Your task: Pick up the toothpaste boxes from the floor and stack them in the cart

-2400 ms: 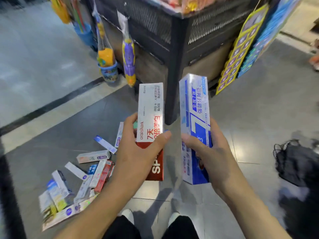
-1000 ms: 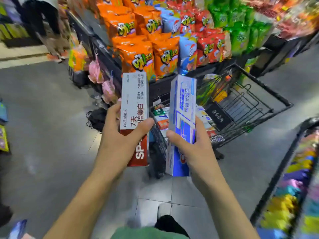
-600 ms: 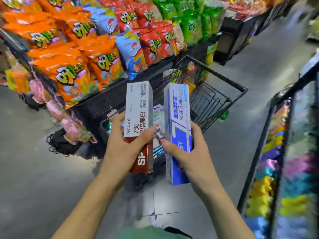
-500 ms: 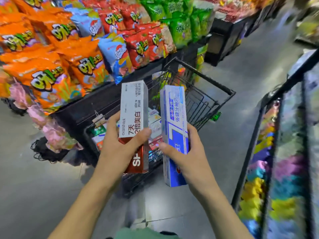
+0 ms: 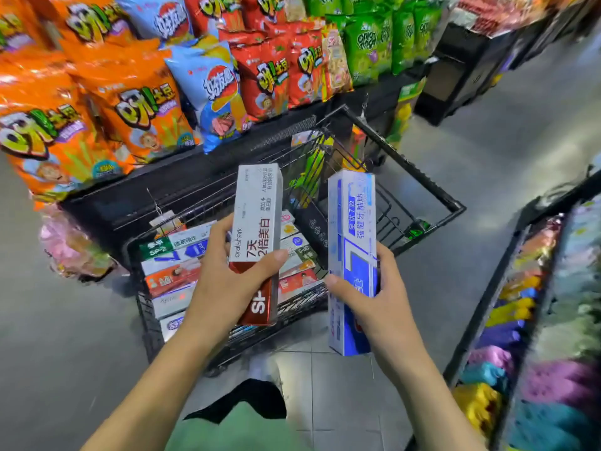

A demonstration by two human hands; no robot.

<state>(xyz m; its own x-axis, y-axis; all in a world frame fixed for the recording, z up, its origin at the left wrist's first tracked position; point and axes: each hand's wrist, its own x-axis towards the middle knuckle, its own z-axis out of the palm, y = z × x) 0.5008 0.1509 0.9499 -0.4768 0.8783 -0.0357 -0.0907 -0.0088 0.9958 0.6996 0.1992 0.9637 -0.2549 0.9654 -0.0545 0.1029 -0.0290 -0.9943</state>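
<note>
My left hand [image 5: 224, 281] grips a white and red toothpaste box [image 5: 257, 222] upright, over the near end of the black wire cart [image 5: 422, 187]. My right hand [image 5: 374, 297] grips a white and blue toothpaste box [image 5: 353, 222] upright, just right of the other box and above the cart's right side. Several toothpaste boxes [image 5: 175, 275] lie stacked flat inside the cart's near end, partly hidden by my left hand.
A black display stand [image 5: 136, 203] piled with orange, red and green snack bags [image 5: 136, 102] runs along the cart's far side. A rack of colourful packets [image 5: 546, 320] stands close on the right. Grey tiled floor [image 5: 481, 141] stretches beyond the cart.
I turned from the boxes on the floor to the cart, still holding both boxes. The cart has come closer and both boxes now hang over it.
</note>
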